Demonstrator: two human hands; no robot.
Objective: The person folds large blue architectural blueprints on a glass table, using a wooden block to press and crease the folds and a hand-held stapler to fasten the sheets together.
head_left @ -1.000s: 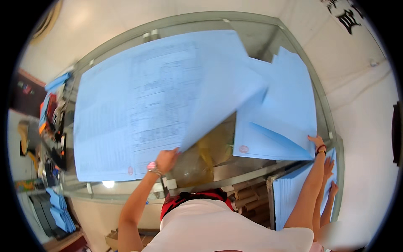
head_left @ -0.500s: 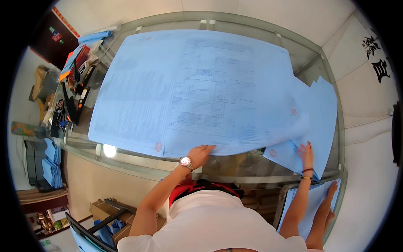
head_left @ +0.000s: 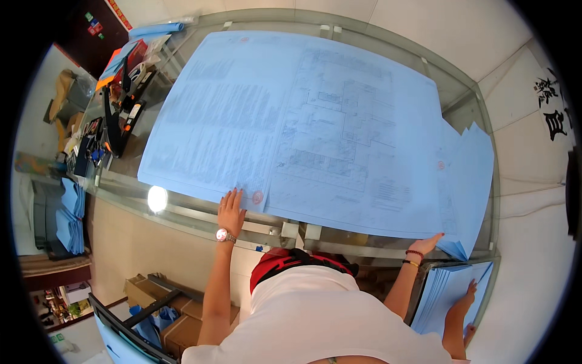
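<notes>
A large pale-blue drawing sheet point(head_left: 339, 182) with printed plans, text and red stamps lies spread over the glass table. My left hand point(head_left: 231, 209), a wristwatch below it, rests with fingers stretched out on the sheet's near edge, beside a red stamp. At the near right corner, my right hand point(head_left: 426, 244) has its fingers closed on the sheet's edge; the thumb is hard to make out. More blue sheets point(head_left: 476, 176), folded with uneven edges, lie partly beneath it on the right.
A black long-arm stapler point(head_left: 115, 127) and small tools stand left on the glass table point(head_left: 200, 213). Lower right, another hand point(head_left: 464, 300) is over folded blue sheets point(head_left: 439, 294); whose is unclear. Cardboard boxes point(head_left: 182, 333) sit below left. A white wall borders the right.
My left hand has moved left along the near edge. My right hand has shifted from the folded sheets to the large sheet's near right edge, which now lies straighter and flatter.
</notes>
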